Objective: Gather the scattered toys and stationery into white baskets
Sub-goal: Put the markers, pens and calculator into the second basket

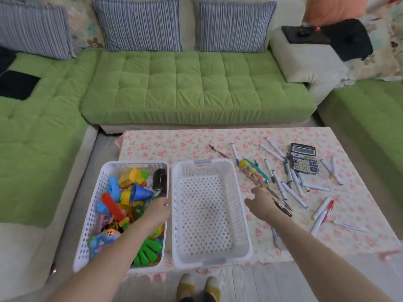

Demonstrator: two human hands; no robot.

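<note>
Two white baskets stand side by side at the table's front left. The left basket (96,192) is full of colourful plastic toys (130,188). The right basket (239,205) holds nothing. My left hand (158,211) hangs over the toys by the left basket's right wall, its fingers bent down out of sight. My right hand (259,202) reaches out just right of the empty basket, fingers stretched toward the near end of a colourful pencil case (253,173). Black scissors (282,207) lie on the table right beside that hand.
Several markers (290,184), a calculator (304,158) and more pens (322,211) lie scattered on the right half of the floral tablecloth (165,147). A green sofa wraps around behind and to the left. My feet (198,287) stand at the table's front edge.
</note>
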